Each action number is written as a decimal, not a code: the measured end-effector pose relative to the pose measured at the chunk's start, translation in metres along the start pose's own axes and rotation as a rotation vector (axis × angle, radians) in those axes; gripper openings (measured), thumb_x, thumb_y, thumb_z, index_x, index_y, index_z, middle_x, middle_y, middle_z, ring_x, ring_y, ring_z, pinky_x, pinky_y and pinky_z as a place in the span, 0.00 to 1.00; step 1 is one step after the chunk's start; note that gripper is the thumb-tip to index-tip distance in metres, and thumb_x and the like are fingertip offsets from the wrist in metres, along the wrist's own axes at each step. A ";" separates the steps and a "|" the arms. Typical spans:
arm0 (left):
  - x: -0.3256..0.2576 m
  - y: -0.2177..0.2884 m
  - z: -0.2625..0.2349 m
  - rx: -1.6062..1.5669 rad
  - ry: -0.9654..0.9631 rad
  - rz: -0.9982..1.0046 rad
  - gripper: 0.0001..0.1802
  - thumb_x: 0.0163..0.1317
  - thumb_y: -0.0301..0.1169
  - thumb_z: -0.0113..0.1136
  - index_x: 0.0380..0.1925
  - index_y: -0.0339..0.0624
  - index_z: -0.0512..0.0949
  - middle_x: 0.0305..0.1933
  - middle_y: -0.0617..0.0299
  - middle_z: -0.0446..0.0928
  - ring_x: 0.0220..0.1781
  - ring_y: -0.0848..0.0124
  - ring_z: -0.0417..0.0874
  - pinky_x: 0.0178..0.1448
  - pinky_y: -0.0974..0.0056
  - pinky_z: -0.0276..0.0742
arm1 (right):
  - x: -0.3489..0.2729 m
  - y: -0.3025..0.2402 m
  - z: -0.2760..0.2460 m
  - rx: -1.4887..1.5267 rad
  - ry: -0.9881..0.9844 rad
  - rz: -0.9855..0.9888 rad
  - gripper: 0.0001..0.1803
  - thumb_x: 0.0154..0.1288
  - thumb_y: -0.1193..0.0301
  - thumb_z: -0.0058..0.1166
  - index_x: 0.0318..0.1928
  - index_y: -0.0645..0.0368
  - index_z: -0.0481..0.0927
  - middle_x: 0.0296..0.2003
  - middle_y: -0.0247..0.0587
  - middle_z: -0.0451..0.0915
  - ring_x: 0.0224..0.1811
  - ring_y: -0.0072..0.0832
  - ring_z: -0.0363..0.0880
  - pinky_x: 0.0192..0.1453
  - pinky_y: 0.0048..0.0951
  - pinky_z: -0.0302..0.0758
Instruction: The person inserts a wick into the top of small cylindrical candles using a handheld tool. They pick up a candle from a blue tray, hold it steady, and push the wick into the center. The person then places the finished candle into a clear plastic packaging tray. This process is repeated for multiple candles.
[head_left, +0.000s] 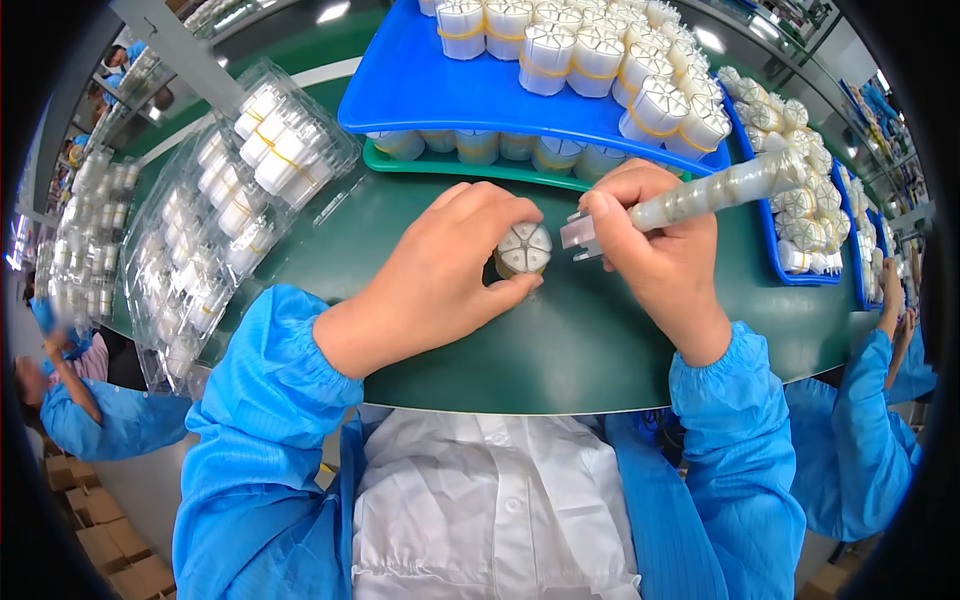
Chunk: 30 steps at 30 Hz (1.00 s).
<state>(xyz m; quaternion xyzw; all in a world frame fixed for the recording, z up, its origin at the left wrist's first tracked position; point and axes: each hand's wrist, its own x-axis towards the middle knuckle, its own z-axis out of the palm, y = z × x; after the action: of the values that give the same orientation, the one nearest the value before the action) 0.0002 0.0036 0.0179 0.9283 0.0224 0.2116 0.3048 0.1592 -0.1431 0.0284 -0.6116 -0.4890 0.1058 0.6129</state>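
My left hand [435, 262] is closed around a short round bundle [524, 248] on the green tabletop, thumb on the near side and fingers on the far side. The bundle's top shows several white wedge-shaped segments fitted in a circle. To its right, my right hand [655, 262] grips a tool with a translucent, tape-wrapped handle [715, 192]. At the tool's left end is a clear, slightly pink pronged head, which points toward the bundle but stays apart from it.
Ahead, a blue tray [430, 85] of banded white bundles sits over a green tray [470, 172] with more. Clear plastic packs [215, 215] of white pieces lie at the left. A blue bin [812, 278] of bundles stands right. Blue-sleeved co-workers flank the table.
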 end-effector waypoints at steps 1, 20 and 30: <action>0.000 -0.001 0.002 -0.005 0.018 0.022 0.28 0.49 0.25 0.74 0.52 0.40 0.77 0.49 0.53 0.79 0.51 0.56 0.79 0.53 0.56 0.79 | 0.000 0.001 0.000 -0.047 -0.022 -0.046 0.05 0.63 0.77 0.64 0.30 0.64 0.82 0.24 0.32 0.79 0.24 0.18 0.74 0.27 0.24 0.67; -0.005 -0.003 0.020 -0.160 0.136 -0.020 0.37 0.50 0.24 0.74 0.61 0.35 0.69 0.55 0.52 0.78 0.53 0.61 0.82 0.56 0.60 0.77 | 0.002 0.006 0.002 -0.072 -0.033 0.086 0.08 0.65 0.72 0.63 0.31 0.63 0.80 0.22 0.32 0.78 0.24 0.17 0.74 0.28 0.24 0.69; 0.000 0.000 0.018 0.005 0.056 -0.118 0.35 0.50 0.21 0.71 0.60 0.37 0.70 0.55 0.52 0.78 0.54 0.63 0.82 0.56 0.60 0.78 | -0.001 0.018 0.005 -0.113 -0.079 0.043 0.08 0.67 0.71 0.62 0.32 0.62 0.80 0.23 0.32 0.80 0.25 0.17 0.76 0.29 0.24 0.71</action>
<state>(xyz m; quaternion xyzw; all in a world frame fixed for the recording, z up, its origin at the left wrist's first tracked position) 0.0075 -0.0063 0.0055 0.9198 0.0860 0.2191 0.3139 0.1635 -0.1368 0.0116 -0.6508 -0.5047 0.1152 0.5553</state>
